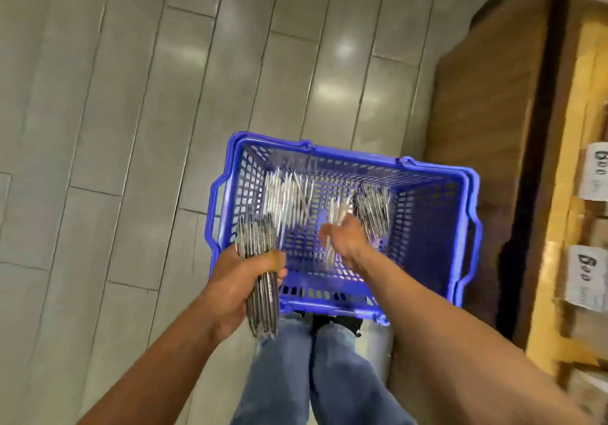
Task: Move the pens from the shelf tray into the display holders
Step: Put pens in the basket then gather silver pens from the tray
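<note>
A blue plastic basket (437,224) stands on the grey floor in front of my legs. My left hand (237,286) grips a thick bundle of dark pens (260,260) over the basket's near left corner. My right hand (345,240) is inside the basket, fingers curled round a few white pens (339,214); the frame is blurred there. A pile of white pens (286,197) lies at the basket's far left. A bundle of dark pens (375,211) lies at its right, just beyond my right hand.
Grey tiled floor (131,128) spreads to the left and ahead. A wooden shelf unit (493,112) stands close on the right, with cardboard boxes bearing white labels (589,276) stacked beside it. My jeans-clad legs (306,375) are below the basket.
</note>
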